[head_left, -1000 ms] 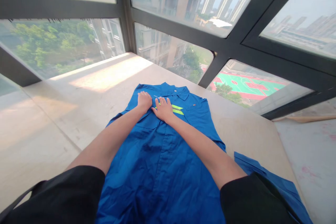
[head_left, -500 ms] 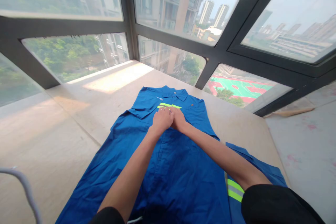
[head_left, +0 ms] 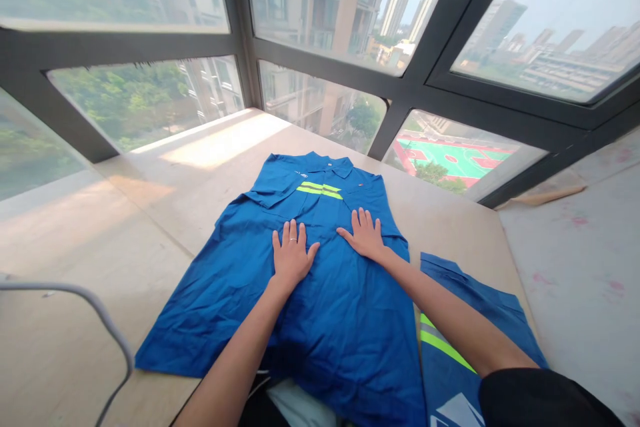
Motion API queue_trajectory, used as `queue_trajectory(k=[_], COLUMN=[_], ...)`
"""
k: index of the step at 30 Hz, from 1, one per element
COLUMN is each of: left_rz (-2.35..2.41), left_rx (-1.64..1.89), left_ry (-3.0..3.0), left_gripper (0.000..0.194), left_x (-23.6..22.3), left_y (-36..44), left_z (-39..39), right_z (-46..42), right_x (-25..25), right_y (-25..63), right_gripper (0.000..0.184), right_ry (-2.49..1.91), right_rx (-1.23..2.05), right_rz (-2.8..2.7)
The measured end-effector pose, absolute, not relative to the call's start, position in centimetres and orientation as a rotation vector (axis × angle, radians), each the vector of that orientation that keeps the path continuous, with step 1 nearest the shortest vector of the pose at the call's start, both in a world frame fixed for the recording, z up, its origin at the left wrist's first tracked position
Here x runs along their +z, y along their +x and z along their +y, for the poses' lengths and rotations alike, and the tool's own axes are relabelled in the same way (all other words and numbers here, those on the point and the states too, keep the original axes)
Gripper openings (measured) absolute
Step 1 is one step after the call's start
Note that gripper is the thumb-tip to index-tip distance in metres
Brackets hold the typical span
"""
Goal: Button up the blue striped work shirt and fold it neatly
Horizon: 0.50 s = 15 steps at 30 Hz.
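A blue work jacket [head_left: 320,293] lies spread out with its collar toward the window and its hem toward me. Yellow-green reflective strips [head_left: 319,189] cross its chest. My left hand [head_left: 292,255] rests flat on the jacket left of the front seam, fingers spread, a ring on one finger. On the other side of the seam, my right hand [head_left: 365,235] also lies flat with fingers apart. Neither hand grips the cloth. Wrinkles run through the lower part of the jacket, and both sleeves look tucked in or partly out of sight.
The pale sill [head_left: 90,240] carries the jacket. To the right lies another blue garment piece [head_left: 465,293] with a reflective stripe. A grey cable [head_left: 100,310] curves at the lower left. Dark window frames [head_left: 320,60] stand behind, and a flowered wall [head_left: 580,267] is at right.
My hands, earlier together over the chest strips, have moved apart and nearer to me, and now lie flat. The chest strips are uncovered. More of the jacket's hem and the cable shows.
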<state>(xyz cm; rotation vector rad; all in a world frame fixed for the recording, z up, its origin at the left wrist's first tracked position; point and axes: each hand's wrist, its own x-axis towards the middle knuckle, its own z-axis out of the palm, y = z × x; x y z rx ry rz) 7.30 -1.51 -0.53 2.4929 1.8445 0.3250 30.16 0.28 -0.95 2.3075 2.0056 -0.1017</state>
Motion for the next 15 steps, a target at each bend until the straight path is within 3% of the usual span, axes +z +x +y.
queue_trajectory(k=[11,15], left_rz=[1.784,1.625], left_rx=[0.343,0.233], left_ry=[2.484,2.456], left_gripper=[0.08,0.075], left_x=[-1.1,-0.4], left_y=[9.5,8.5], left_z=[2.3,3.0], right_z=[6.2,6.3], right_x=[-1.2,-0.1], right_y=[33.3,32.9], right_gripper=[0.086,0.086], right_ry=[2.246,2.25], right_rx=[-0.129,-0.201], right_rz=[2.079,2.02])
